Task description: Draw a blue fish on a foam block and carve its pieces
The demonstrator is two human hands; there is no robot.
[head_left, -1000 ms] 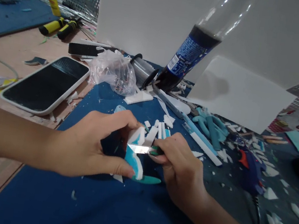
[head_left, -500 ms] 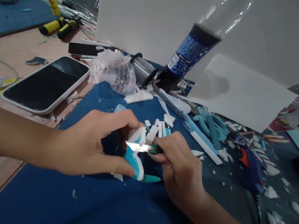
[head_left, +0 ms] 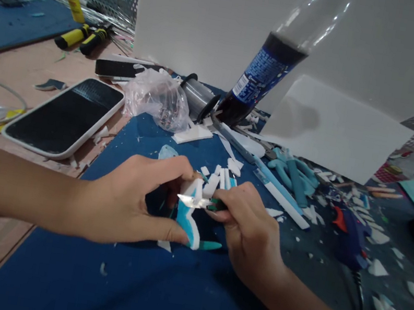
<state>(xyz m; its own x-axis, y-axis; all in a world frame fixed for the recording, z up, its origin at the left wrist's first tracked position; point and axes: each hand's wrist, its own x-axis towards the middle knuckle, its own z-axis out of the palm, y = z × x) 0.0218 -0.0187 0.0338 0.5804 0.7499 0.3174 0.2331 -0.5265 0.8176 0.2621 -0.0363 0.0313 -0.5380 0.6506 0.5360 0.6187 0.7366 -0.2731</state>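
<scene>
My left hand (head_left: 131,200) grips a small blue and white foam piece (head_left: 188,221) between thumb and fingers, its edge curved and notched. In my right hand (head_left: 246,225) is a craft knife (head_left: 195,202), its blade pointing left and lying across the upper part of the foam piece. Only a bit of the knife's green handle shows between my fingers. A teal pointed part (head_left: 209,246) sticks out to the right at the lower end of the foam piece. Behind my hands lie several white foam scraps (head_left: 212,182) on the blue mat (head_left: 90,283).
A phone (head_left: 66,115) lies at left by a plastic bag (head_left: 156,99) and a spool (head_left: 196,97). A dark drink bottle (head_left: 262,74) stands behind. Blue-handled pliers (head_left: 294,175), a utility knife (head_left: 280,193) and a glue gun (head_left: 352,235) with a cord lie right.
The foam piece has turned slightly in my left hand, showing less of its blue face. The knife blade has shifted a little against its upper part.
</scene>
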